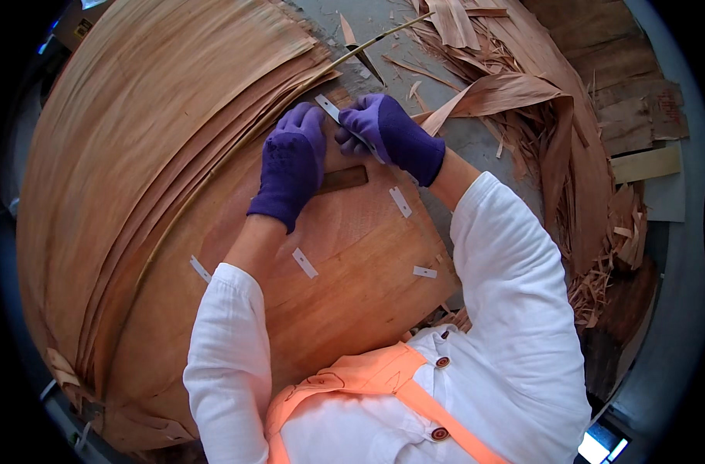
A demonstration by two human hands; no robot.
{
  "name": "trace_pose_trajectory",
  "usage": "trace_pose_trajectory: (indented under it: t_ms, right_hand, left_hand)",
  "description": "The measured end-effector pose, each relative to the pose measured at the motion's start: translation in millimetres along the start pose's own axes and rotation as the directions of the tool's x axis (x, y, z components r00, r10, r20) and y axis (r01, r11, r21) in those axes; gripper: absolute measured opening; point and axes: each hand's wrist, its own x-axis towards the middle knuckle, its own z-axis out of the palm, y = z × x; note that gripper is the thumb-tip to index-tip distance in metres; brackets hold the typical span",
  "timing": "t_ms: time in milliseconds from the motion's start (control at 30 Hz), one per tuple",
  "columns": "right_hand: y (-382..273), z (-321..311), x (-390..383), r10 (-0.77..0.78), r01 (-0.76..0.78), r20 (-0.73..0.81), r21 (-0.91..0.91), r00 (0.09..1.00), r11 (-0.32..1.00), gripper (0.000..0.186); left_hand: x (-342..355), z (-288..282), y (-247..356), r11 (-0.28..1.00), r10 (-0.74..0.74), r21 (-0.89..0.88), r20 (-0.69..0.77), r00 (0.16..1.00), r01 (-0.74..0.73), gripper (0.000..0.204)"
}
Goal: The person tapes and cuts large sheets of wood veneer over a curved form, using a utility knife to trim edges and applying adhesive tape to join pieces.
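My left hand (290,164), in a purple glove, lies flat on a brown wood veneer sheet (345,271), its fingers pressing beside a dark rectangular strip (345,179). My right hand (393,135), also gloved in purple, is closed around a thin metal blade (331,109) whose tip points up and to the left, just above the left fingertips. The blade rests against the veneer at the edge of a tall stack of veneer sheets (136,155). Several short pale tape pieces (304,263) lie stuck on the sheet.
A long thin stick (368,45) runs along the stack's edge toward the top. Torn veneer scraps and curled strips (538,116) pile at the right on a grey floor. Wooden planks (639,116) lie at the far right.
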Motion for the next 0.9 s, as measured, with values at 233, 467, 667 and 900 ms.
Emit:
trace_pose_trajectory:
  t_ms: [233, 467, 667, 900]
  right_hand:
    - [5, -3, 0, -0.145, 0.144, 0.036, 0.015, 0.989, 0.989, 0.019]
    - [2, -18, -48, -0.008, 0.005, -0.011, -0.214, 1.000, 0.977, 0.017]
    - [-22, -63, -42, -0.107, 0.090, 0.019, -0.695, 0.994, 0.713, 0.014]
    - [-34, -67, -84, -0.057, 0.016, -0.088, -0.413, 0.994, 0.911, 0.019]
  left_hand:
    - [6, 6, 7, 0.916, 0.080, 0.375, 0.181, 0.980, -0.144, 0.037]
    - [0, 10, 8, 0.829, 0.038, 0.532, 0.254, 0.966, -0.173, 0.039]
    - [5, 5, 20, 0.839, 0.008, 0.520, 0.277, 0.961, -0.157, 0.038]
    - [-46, -13, 50, 0.893, 0.093, 0.439, 0.030, 0.995, -0.096, 0.035]
